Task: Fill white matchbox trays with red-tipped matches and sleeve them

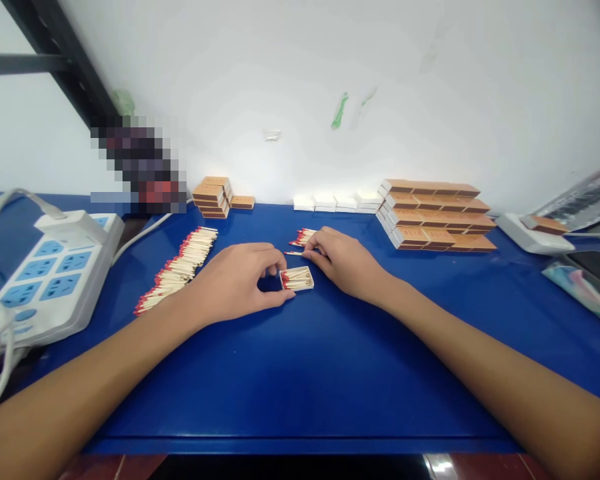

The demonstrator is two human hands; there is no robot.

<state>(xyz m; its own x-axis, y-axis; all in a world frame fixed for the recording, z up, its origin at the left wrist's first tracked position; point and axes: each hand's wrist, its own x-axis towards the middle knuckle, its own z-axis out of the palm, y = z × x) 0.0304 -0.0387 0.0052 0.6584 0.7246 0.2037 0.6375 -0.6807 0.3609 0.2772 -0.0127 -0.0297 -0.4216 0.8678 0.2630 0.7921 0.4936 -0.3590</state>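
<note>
Matchbox tray (305, 285) open on the blue table (290, 373), middle of the work area, partly filled with matches, red heads toward the left end. Left hand (243, 277) grips it at that end, thumb at the near edge, fingers curled at the far side. Right hand (344, 261), just beyond the tray, pinches a single match (293, 253) between thumb and fingertips (red head pointing left). Small pile of matches (306, 236) just behind that hand. Long slanting row of matches (180, 270) beside the left forearm. Farther back, by the wall (290, 80): small stack of matchboxes (211, 197) at left, white boxes (325, 203) in the middle, larger stepped stack of matchboxes (435, 217) at right. Power strip (87, 293) at far left, cables trailing.
</note>
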